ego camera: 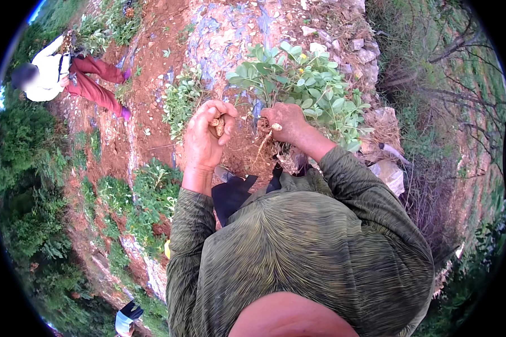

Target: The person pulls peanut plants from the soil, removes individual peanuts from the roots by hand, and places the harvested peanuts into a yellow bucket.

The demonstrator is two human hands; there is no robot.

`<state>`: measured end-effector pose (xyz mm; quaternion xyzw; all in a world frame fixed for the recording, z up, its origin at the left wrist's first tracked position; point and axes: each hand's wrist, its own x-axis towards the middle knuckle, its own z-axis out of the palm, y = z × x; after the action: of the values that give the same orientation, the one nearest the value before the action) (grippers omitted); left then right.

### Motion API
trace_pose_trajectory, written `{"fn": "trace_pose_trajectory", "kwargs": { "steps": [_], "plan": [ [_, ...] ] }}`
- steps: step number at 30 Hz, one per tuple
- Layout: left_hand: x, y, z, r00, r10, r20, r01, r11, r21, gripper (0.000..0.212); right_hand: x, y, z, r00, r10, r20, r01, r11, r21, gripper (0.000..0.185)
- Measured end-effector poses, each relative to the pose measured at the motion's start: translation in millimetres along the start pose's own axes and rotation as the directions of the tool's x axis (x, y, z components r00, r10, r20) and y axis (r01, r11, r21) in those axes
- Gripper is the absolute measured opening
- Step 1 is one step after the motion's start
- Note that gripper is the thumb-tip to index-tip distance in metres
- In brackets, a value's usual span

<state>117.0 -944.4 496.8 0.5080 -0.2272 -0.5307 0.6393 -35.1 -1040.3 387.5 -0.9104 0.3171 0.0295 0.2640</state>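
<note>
My right hand [287, 121] grips an uprooted peanut plant [316, 84] near its base, its green leafy tops spreading up and to the right. Thin roots [261, 147] hang below that fist, and a pale peanut pod [276, 127] shows against the fingers. Across from it, my left hand [206, 135] is curled around several peanut pods [217, 123], which show between thumb and fingers. A gap of bare soil lies between the two hands. Part of the plant's base is hidden inside my right fist.
Another peanut plant [183, 99] lies on the reddish soil beyond my left hand. Torn plastic film [206, 25] covers the ground ahead. Stones [364, 52] line a brushy edge at right. A co-worker [52, 69] stands at upper left with plants; another person [125, 321] is at lower left.
</note>
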Motion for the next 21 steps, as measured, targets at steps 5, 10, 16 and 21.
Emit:
{"fn": "trace_pose_trajectory", "kwargs": {
  "steps": [5, 10, 16, 21],
  "plan": [
    [0.0, -33.7, 11.1, 0.987, 0.028, 0.157, -0.131, 0.702, 0.700, 0.018, -0.4, -8.9, -20.3, 0.990, 0.043, 0.133, -0.034, 0.997, -0.066, 0.027],
    [5.6, -70.1, 13.4, 0.868, 0.239, 0.436, -0.488, 0.245, 0.837, 0.019, -2.6, -14.5, -26.0, 0.988, -0.006, 0.154, 0.007, 1.000, -0.010, 0.025],
    [1.1, -41.7, 9.7, 0.956, -0.162, 0.243, 0.260, 0.851, -0.456, 0.036, -4.1, 6.9, 14.8, 0.994, 0.005, -0.108, -0.003, 1.000, 0.017, 0.029],
    [0.2, -17.3, -16.8, 0.992, -0.088, 0.090, 0.113, 0.936, -0.333, 0.028, -14.0, 24.6, 19.0, 0.957, 0.022, -0.291, 0.009, 0.995, 0.104, 0.025]
  ]
}}
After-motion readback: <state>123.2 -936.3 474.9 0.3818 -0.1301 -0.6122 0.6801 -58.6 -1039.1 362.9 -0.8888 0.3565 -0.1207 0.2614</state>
